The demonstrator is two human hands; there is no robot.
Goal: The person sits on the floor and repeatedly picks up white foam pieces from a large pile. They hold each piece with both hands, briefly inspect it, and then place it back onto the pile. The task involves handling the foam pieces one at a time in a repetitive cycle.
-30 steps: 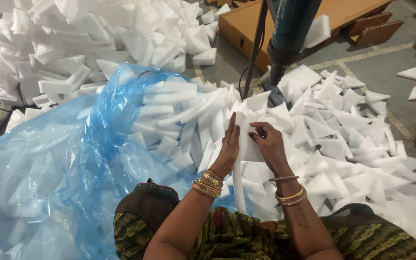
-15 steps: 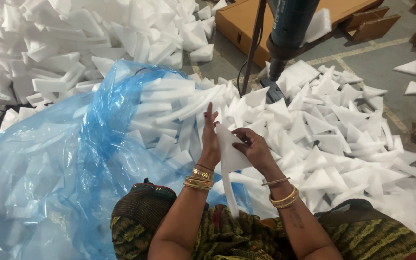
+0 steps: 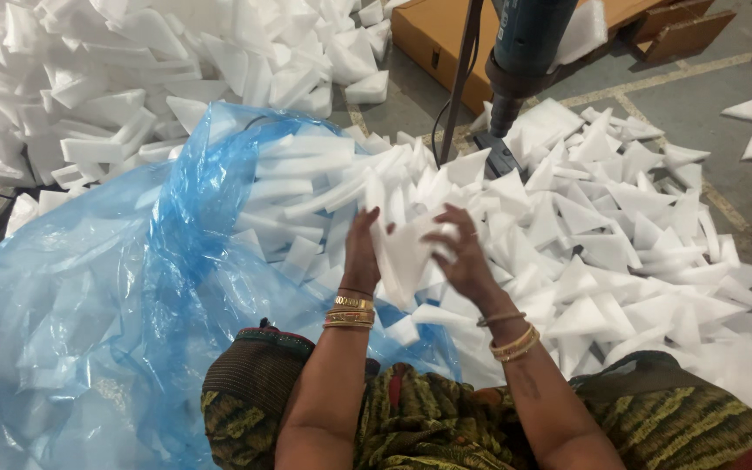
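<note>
Both hands, left hand [image 3: 361,252] and right hand [image 3: 461,257], pinched a white foam piece [image 3: 404,254] by its edges with curled fingers; it looked light, soft and easily crushed.

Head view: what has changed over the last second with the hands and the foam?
Both hands, left hand and right hand, have lifted the white foam piece off the foam pile and spread slightly apart. The blue plastic bag and blue machine stayed put.
</note>
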